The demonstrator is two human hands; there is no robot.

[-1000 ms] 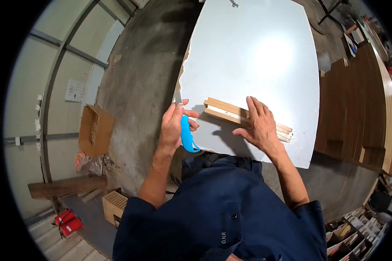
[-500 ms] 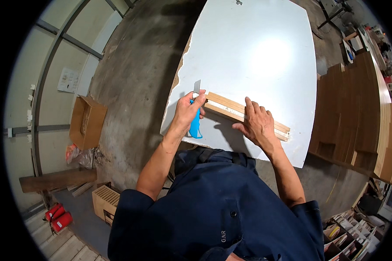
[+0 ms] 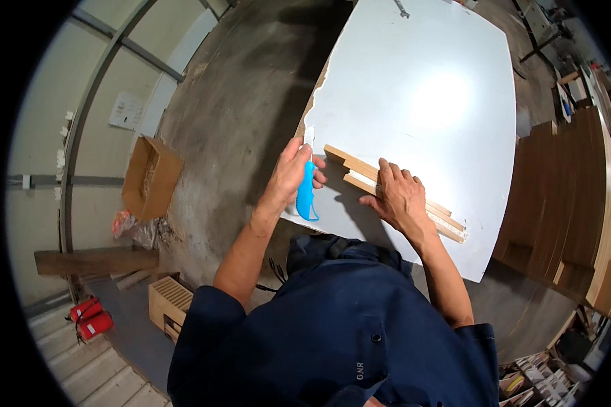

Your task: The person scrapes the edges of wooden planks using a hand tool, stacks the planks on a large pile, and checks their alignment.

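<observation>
My left hand (image 3: 291,175) is closed around a knife with a bright blue handle (image 3: 306,197), its flat pale blade pointing away from me. Just right of it, several narrow wooden strips (image 3: 343,154) lie side by side on a white tabletop (image 3: 414,54), with a whitish band running between them. Their left ends are staggered, the far strip sticking out furthest. My right hand (image 3: 402,197) grips across the strips, fingers over the far side and thumb by the near side. It hides their middle. A small gap separates my left hand from the strips.
A metal wrench (image 3: 402,8) lies at the table's far end. The table's left edge is ragged. Brown stacked panels (image 3: 557,197) stand to the right. On the floor at left are an open cardboard box (image 3: 151,178), a wooden plank (image 3: 96,260) and red cylinders (image 3: 90,319).
My left hand has come away from the strips' left end with the knife. The strips' ends, nearly even before, are now staggered. The whole view has shifted slightly.
</observation>
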